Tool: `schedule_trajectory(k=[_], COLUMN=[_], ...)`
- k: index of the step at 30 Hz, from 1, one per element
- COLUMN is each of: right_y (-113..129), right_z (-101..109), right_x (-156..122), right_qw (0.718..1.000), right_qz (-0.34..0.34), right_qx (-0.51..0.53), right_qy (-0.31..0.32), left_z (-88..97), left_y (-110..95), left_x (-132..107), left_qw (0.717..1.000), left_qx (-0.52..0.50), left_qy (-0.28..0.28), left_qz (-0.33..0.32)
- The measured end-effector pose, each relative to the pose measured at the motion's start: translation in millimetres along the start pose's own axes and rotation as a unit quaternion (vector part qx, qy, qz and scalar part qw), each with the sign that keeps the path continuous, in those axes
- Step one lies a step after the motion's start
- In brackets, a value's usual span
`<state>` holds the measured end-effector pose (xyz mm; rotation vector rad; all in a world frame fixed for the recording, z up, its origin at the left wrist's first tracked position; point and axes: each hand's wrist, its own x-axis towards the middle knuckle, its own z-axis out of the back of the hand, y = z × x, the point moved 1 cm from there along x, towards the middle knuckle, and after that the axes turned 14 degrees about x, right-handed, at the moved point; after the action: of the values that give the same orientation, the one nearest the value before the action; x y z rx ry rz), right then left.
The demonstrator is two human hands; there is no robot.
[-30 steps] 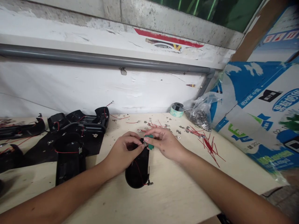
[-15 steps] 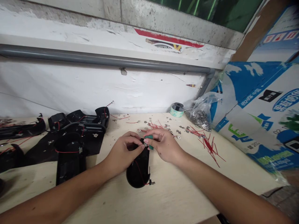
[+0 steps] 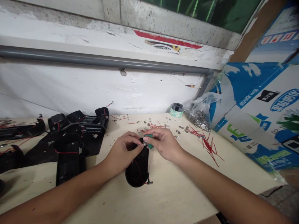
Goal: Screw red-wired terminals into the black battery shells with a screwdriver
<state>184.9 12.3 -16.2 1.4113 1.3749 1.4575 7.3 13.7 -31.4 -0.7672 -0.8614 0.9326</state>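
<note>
A black plastic casing (image 3: 137,171) with one rounded end lies on the table below my hands. A thin red wire runs across it to a small metal-tipped black part (image 3: 149,182) at its right edge. My left hand (image 3: 123,151) pinches a small shiny metal piece (image 3: 145,143) at the casing's far end, thumb against forefinger. From the right, my right hand (image 3: 165,145) meets it, with a small green object (image 3: 149,141) gripped between thumb and fingers. What kind of thing the green object is cannot be made out. The fingers partly hide the metal piece.
Several black casings with red wires (image 3: 72,147) are at left, some on a dark sheet. Red wires (image 3: 208,146) and small metal pieces lie behind and right of my hands. A tape roll (image 3: 176,110), a bag of metal parts (image 3: 199,116) and a blue-white carton (image 3: 254,109) stand farther back.
Almost nothing differs. The view has shifted very slightly, and both hands keep their hold at the casing's far end.
</note>
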Motion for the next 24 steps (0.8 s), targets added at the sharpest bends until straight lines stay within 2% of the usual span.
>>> schedule_trajectory(k=[4,7,11,13,18,21,24], right_y=[8,9,9,12,22,22,17], right_z=[8,12,14,15,11,7,8], right_x=[2,3,1,0,-5,-6,-5], right_qw=[0.998,0.995,0.985,0.983,0.965,0.968,0.98], right_qz=[0.005,-0.08,-0.17,-0.168,-0.095,-0.071,-0.086], right_qx=[0.018,0.03,-0.025,-0.079,-0.225,-0.214,-0.163], right_qy=[-0.062,-0.045,-0.012,0.0,0.098,0.109,0.074], left_z=[2.2,4.0,4.4,3.9,3.3,3.8,4.8], left_y=[-1,-5,-10,-9,-6,-5,-6], left_x=[-1,-1,0,1,1,1,2], left_qw=[1.0,0.999,0.998,0.998,0.998,0.997,0.996], left_qx=[0.01,0.015,0.01,0.004,-0.01,-0.017,-0.017], left_qy=[-0.011,-0.018,-0.032,-0.037,-0.046,-0.063,-0.078], left_qz=[0.024,0.039,0.046,0.046,0.038,0.038,0.044])
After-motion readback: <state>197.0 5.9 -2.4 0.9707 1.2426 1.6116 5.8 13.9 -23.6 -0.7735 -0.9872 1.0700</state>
